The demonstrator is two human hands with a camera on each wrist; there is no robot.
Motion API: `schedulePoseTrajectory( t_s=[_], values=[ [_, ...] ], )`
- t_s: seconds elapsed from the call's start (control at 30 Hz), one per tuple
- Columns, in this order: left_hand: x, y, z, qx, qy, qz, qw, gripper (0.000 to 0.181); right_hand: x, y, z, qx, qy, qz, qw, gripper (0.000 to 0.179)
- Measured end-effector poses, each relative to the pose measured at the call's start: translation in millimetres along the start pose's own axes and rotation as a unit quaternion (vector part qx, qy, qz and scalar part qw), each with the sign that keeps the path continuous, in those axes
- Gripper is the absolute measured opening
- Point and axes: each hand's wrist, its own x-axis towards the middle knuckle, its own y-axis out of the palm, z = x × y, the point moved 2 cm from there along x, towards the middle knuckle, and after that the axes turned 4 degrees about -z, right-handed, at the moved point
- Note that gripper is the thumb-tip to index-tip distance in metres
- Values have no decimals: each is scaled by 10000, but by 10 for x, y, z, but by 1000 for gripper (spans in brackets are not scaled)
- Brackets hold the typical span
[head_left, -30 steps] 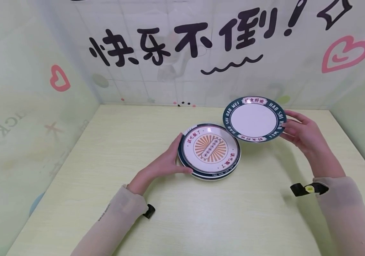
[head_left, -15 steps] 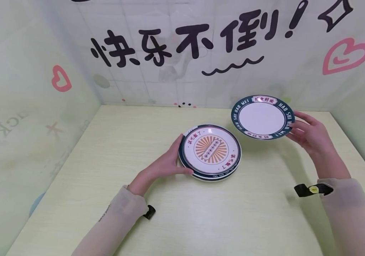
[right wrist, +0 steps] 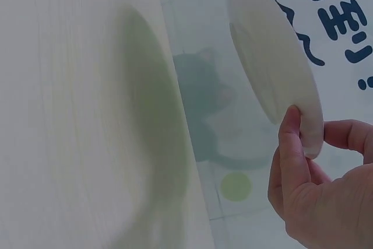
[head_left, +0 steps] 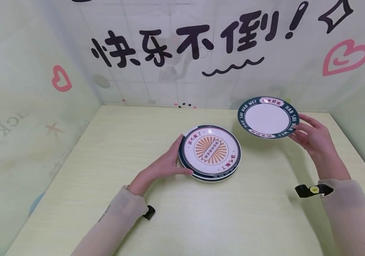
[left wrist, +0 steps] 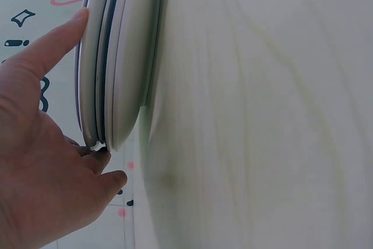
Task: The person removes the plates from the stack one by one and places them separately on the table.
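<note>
A stack of plates with dark green rims sits on the table; the top one carries an orange sunburst in its centre. My left hand grips the stack's left edge, thumb at the near side and fingers at the far side. In the left wrist view several rims of the stacked plates show edge-on. Right of the stack, my right hand pinches the rim of a white plate with a green lettered border. That plate is raised above the table, its pale underside visible in the right wrist view.
The light wood table is enclosed by a printed back wall and side walls. Behind the raised plate, the back wall stands close. A shadow of plate and arm falls on the tabletop.
My right hand has moved right with its plate, from overlapping the stack's edge to apart from it. In the last half second it shifted only slightly. The left hand and stack stayed put.
</note>
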Motion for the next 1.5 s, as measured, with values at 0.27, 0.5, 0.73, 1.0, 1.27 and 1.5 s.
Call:
schedulePoseTrajectory(
  t_s=[0.27, 0.5, 0.73, 1.0, 1.27, 1.5],
  values=[
    [-7, -2, 3, -17, 6, 0, 10000, 129, 52, -60, -42, 274, 139, -95, 9995, 30],
    [-9, -3, -10, -22, -8, -2, 10000, 129, 97, -101, -72, 457, 202, -167, 9986, 30],
    [-16, -7, -13, -66, -11, 1, 10000, 129, 154, -120, -107, 575, 258, -211, 9978, 31],
    [-8, -3, -8, -65, -7, 6, 10000, 129, 208, -132, -140, 641, 281, -283, 9971, 32],
    [2, -4, -27, -69, -19, 13, 10000, 130, 250, -142, -181, 333, 344, -473, 9977, 47],
    [-7, -6, -22, -54, -26, 14, 10000, 128, 294, -144, -217, 327, 416, -560, 9970, 49]
  ],
)
